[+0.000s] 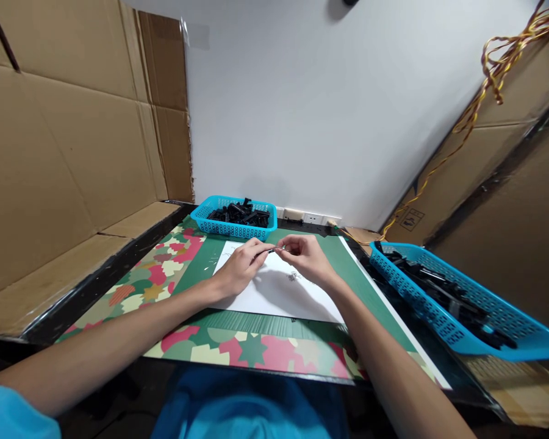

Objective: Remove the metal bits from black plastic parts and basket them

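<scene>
Above a white sheet of paper (274,299), my two hands meet fingertip to fingertip. My left hand (242,263) is closed on a small dark, thin piece (271,250) that pokes out past its fingers toward the right. The thumb and fingers of my right hand (305,256) pinch at the far end of that piece; whether they hold a separate tiny part is too small to tell. A little pile of tiny metal bits (293,277) lies on the paper just below my right hand.
A blue basket (235,230) of black parts stands at the back. Another blue basket (439,317) with black parts is on the right. Cardboard walls (73,134) flank the table. A green patterned mat (256,353) lies under the paper. Yellow twisted wires (473,110) hang at right.
</scene>
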Demonstrator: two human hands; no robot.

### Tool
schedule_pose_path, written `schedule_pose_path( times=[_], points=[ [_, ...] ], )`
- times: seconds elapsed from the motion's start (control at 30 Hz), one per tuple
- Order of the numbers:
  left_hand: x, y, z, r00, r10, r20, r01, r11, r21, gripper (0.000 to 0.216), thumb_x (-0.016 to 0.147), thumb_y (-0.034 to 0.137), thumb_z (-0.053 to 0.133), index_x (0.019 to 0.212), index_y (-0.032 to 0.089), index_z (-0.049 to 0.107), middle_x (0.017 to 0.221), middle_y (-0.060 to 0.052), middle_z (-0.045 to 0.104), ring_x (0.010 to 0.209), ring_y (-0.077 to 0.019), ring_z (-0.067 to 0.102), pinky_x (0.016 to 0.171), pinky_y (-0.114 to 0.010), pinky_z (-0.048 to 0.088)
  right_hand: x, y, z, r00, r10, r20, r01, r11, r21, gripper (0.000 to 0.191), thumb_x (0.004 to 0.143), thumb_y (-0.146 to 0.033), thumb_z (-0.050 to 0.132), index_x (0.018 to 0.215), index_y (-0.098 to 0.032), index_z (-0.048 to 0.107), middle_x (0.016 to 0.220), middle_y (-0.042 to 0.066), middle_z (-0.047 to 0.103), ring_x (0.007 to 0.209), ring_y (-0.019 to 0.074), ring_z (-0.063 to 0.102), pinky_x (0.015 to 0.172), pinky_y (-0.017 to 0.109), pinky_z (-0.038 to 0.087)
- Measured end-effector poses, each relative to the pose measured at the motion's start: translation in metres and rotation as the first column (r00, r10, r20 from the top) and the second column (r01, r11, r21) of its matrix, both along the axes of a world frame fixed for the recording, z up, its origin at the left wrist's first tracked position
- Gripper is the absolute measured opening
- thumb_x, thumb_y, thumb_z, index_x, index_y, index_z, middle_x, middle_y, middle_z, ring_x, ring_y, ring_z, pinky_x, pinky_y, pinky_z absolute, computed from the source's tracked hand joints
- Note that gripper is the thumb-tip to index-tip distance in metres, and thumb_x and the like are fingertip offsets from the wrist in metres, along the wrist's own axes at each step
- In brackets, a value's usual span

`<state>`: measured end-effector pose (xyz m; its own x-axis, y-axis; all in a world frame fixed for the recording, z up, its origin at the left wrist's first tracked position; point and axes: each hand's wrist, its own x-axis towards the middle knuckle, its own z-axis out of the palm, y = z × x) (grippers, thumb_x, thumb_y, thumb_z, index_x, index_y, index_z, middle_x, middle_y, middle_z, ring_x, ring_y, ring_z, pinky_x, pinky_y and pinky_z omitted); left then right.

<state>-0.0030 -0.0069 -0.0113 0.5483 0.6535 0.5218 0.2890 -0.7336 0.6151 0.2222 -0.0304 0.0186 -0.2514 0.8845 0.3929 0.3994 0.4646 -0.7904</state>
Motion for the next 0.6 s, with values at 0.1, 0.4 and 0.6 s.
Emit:
schedule_pose_path(
  times=[0.1, 0.4, 0.6],
  points=[
    [0.000, 0.000, 0.000, 0.999, 0.012, 0.040, -0.012, 1.000, 0.002, 0.042, 0.110, 0.037, 0.048, 0.148, 0.027, 0.064, 0.127, -0.009, 0.069, 0.114, -0.0242, 0.067, 0.103, -0.044, 0.054, -0.001, -0.002, 0.001, 0.998, -0.066, 0.001, 0.066, 0.996, 0.066, 0.029, 0.091, -0.044, 0.075, 0.086, -0.015, 0.075, 0.060, -0.003, 0.049, 0.055, 0.0107, 0.035, 0.049, 0.027, 0.024],
    [0.002, 0.003, -0.003, 0.945, 0.024, 0.326, -0.026, 1.000, 0.001, 0.041, 0.097, 0.032, 0.073, 0.137, 0.024, 0.074, 0.131, -0.010, 0.076, 0.119, -0.0262, 0.072, 0.103, -0.046, 0.062, -0.018, -0.014, -0.002, 0.987, -0.158, -0.022, 0.159, 0.957, 0.244, 0.017, 0.085, -0.033, 0.075, 0.079, -0.017, 0.076, 0.055, -0.003, 0.051, 0.052, 0.0114, 0.039, 0.050, 0.027, 0.031],
    [0.002, 0.003, -0.006, 0.905, 0.066, 0.421, -0.046, 0.997, -0.058, 0.041, 0.090, 0.033, 0.080, 0.130, 0.023, 0.079, 0.134, -0.008, 0.076, 0.122, -0.0293, 0.074, 0.106, -0.050, 0.064, -0.026, -0.015, -0.007, 0.983, -0.182, -0.002, 0.173, 0.930, 0.323, 0.008, 0.079, -0.025, 0.073, 0.075, -0.019, 0.075, 0.056, -0.002, 0.055, 0.053, 0.0122, 0.043, 0.052, 0.027, 0.037]
  ],
)
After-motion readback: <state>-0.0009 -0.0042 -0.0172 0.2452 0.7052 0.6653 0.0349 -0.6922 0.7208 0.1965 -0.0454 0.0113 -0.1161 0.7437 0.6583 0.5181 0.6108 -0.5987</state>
